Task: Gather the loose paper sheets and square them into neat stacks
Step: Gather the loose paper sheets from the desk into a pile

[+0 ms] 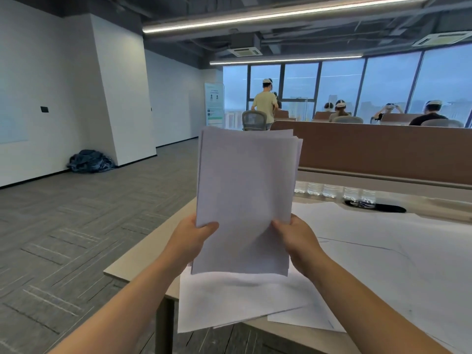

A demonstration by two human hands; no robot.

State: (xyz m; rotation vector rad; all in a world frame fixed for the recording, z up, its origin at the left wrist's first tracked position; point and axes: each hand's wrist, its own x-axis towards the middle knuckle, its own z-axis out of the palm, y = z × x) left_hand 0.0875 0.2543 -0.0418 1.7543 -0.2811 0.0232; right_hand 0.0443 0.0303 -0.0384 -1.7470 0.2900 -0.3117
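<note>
Both forearms come in from the bottom corners, and each one ends in a hand on the paper. Left hand [192,238] has its thumb pressed flat on the front of the paper stack [245,190] at the left edge. The rest of the fingers are hidden behind, so that grip is clamped on the stack. Right hand [297,237] does the same on the right edge, thumb in front and fingers behind, grip clamped too.

Stack is plain white sheets, blank on the side facing the camera. It's not squared: the top edges sit at different heights and the top right corner fans out into several separate sheet corners. There's also a soft bend in the front sheet right by the right thumb.

It's held upright over the near left corner of the table [143,259], long axis running up and down, top leaning a touch to the right. The broad face is turned toward the camera. Bottom edge hangs right over some loose sheets [242,302] lying flat and overhanging the table's front edge; can't tell if it's touching them.

More big white sheets [383,251] are spread to the right. Further back, a row of clear water bottles [332,191] stands along a brown partition [383,149]. Off to the left, a dark heap [89,160] sits on the floor against the wall.
</note>
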